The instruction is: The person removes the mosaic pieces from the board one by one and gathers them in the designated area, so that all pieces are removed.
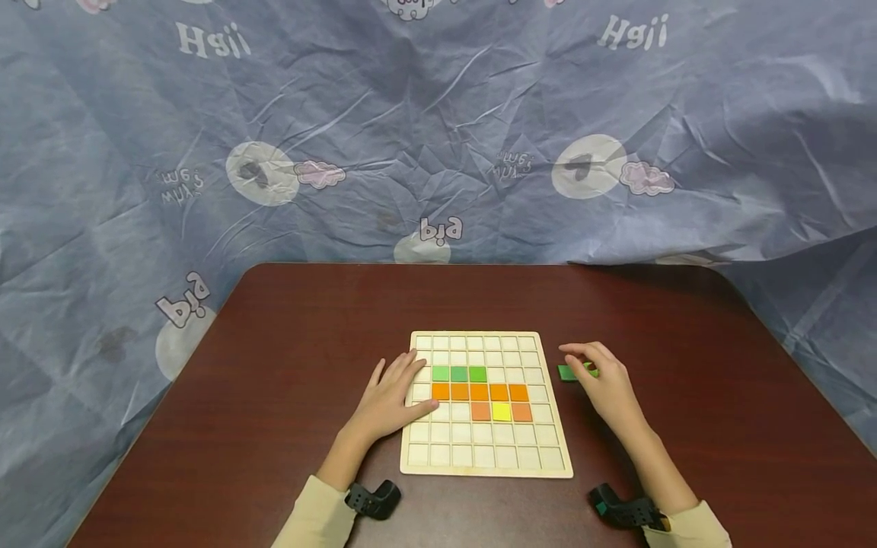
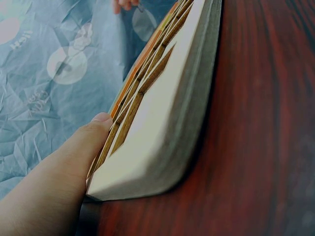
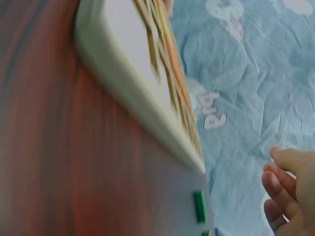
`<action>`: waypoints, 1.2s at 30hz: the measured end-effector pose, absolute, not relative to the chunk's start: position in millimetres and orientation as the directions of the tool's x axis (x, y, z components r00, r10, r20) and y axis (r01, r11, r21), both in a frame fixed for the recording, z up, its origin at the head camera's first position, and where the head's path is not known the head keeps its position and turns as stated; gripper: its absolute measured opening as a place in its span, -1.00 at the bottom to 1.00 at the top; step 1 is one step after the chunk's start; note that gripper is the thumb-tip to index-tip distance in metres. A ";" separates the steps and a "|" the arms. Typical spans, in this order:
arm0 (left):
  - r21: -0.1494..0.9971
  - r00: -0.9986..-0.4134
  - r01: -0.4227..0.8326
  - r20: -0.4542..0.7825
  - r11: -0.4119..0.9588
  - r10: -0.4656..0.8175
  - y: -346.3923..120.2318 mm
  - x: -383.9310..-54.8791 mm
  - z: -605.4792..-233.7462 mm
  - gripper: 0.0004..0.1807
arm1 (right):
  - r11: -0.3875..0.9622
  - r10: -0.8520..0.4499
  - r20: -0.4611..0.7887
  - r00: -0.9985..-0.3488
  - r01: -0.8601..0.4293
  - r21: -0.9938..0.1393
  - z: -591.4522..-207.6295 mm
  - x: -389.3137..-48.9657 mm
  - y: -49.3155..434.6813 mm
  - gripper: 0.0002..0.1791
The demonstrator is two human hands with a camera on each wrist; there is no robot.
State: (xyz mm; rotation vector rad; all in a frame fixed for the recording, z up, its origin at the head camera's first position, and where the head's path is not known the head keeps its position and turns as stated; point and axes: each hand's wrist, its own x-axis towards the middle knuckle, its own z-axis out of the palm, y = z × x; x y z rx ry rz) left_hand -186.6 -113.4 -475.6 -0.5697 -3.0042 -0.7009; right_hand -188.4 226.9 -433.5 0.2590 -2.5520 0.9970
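Observation:
A wooden grid board (image 1: 483, 469) lies flat on the table with coloured square tiles in some cells: a green row, an orange row (image 1: 479, 392) below it, then a yellow tile (image 1: 502, 412) between two orange ones. My left hand (image 1: 389, 397) rests on the board's left edge, fingers spread; in the left wrist view its thumb (image 2: 93, 135) touches the rim. Right of the board, my right hand (image 1: 608, 384) hovers over green tiles (image 1: 566, 373), partly covering them. The right wrist view shows its fingers loosely bent with nothing visible between them, and a green tile (image 3: 200, 206) on the table.
The dark reddish-brown table (image 1: 308, 320) extends around the board on all sides. A wrinkled blue-grey printed cloth (image 1: 384, 137) hangs behind it. Black camera mounts (image 1: 373, 500) sit on both wrists.

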 end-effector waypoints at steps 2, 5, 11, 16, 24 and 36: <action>0.432 -0.935 0.343 0.075 0.834 0.346 -113.7 -186.3 -475.2 -0.15 | 0.721 -0.050 0.412 -0.910 -0.318 -0.615 -430.9 -188.8 218.2 -0.80; 0.434 -0.934 0.346 0.074 0.832 0.350 -113.9 -186.4 -474.8 -0.16 | 0.707 -0.072 0.391 -0.917 -0.324 -0.629 -428.4 -189.8 203.0 -0.80; 0.437 -0.930 0.357 0.082 0.826 0.358 -112.7 -185.5 -474.0 -0.16 | 0.691 -0.115 0.337 -0.935 -0.319 -0.648 -428.2 -191.2 170.2 -0.81; 0.441 -0.929 0.360 0.093 0.822 0.357 -113.4 -184.6 -476.3 -0.16 | 0.680 -0.147 0.327 -0.934 -0.336 -0.652 -434.2 -192.3 145.7 -0.82; 0.430 -0.935 0.347 0.083 0.833 0.346 -114.6 -186.1 -478.4 -0.14 | 0.636 -0.132 0.271 -0.953 -0.291 -0.714 -441.7 -195.0 124.9 -0.82; 0.427 -0.937 0.341 0.082 0.837 0.340 -113.6 -186.0 -478.7 -0.13 | 0.632 -0.106 0.234 -0.966 -0.247 -0.735 -458.9 -198.7 118.8 -0.83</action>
